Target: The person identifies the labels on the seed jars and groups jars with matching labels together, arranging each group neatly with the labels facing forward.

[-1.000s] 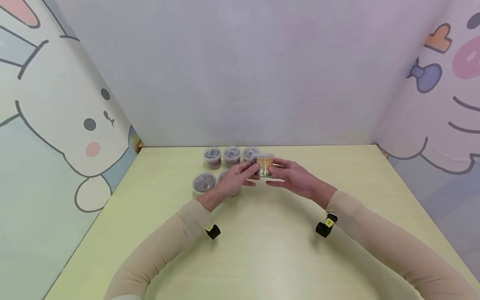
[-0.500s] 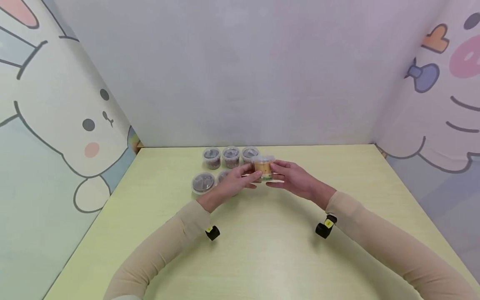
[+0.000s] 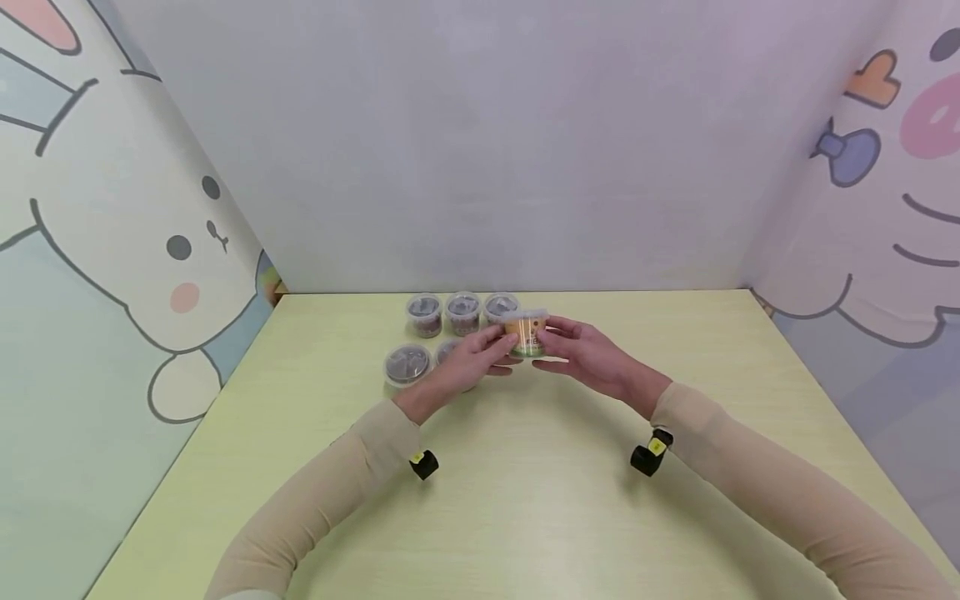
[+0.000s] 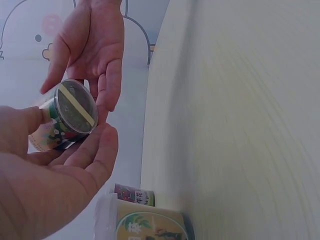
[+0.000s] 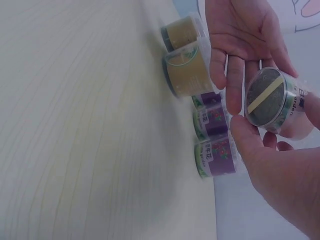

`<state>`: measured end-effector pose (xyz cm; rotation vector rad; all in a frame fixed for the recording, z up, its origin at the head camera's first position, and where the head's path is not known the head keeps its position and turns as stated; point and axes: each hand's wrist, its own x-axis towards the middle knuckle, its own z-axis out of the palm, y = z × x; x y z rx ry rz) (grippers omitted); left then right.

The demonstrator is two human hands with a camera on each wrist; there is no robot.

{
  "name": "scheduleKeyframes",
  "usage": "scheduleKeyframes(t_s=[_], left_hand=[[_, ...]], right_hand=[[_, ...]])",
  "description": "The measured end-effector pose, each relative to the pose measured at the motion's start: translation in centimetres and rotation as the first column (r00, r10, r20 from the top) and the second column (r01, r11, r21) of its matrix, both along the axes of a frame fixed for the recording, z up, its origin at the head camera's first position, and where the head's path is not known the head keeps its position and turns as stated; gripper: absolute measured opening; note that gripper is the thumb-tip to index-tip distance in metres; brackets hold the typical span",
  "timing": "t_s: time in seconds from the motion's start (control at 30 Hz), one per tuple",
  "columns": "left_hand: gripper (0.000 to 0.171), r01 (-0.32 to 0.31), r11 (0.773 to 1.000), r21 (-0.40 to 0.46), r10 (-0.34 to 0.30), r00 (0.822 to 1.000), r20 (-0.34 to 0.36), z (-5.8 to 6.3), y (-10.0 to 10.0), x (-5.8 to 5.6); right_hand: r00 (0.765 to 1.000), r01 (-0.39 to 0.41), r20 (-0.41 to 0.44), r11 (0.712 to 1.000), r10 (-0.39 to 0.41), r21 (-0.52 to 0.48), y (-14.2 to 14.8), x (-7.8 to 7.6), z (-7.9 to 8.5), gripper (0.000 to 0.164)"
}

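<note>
Above the table, a small clear plastic tub (image 3: 527, 335) with a pale lid and an orange and green printed label is held between both hands. The left hand (image 3: 472, 357) grips its left side, thumb on the label, fingers behind and under. On the opposite side the right hand (image 3: 592, 354) pinches it with thumb and fingers, the lower fingers extended. In the left wrist view the tub's base (image 4: 75, 107) faces the camera, showing dark contents and a yellow strip across it. The right wrist view shows the same base (image 5: 266, 97) beside the right thumb.
Three lidded tubs with purple labels (image 5: 212, 121) stand in a row at the table's back edge. Two yellow-labelled tubs are in front, one (image 3: 407, 365) in plain sight, the other (image 3: 446, 350) partly behind the left hand. A plain wall (image 3: 510, 167) rises behind the table (image 3: 525, 500).
The tub has turned between the fingers, bringing label print and a dark dot into view on its front. Its slight tilt has varied. Both arms stay nearly in place; the other tubs have not moved.
</note>
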<state>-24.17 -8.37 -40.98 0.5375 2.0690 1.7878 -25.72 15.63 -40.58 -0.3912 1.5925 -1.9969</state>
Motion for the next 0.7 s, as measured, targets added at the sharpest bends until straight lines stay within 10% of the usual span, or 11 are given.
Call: scheduleKeyframes(t_s=[0.7], left_hand=[[0.051, -0.073, 0.997, -0.019, 0.073, 0.997, -0.003, -0.31, -0.11, -0.17]], right_hand=[[0.998, 0.058, 0.034, 0.998, -0.059, 0.023, -0.45, -0.10, -0.12, 0.064]])
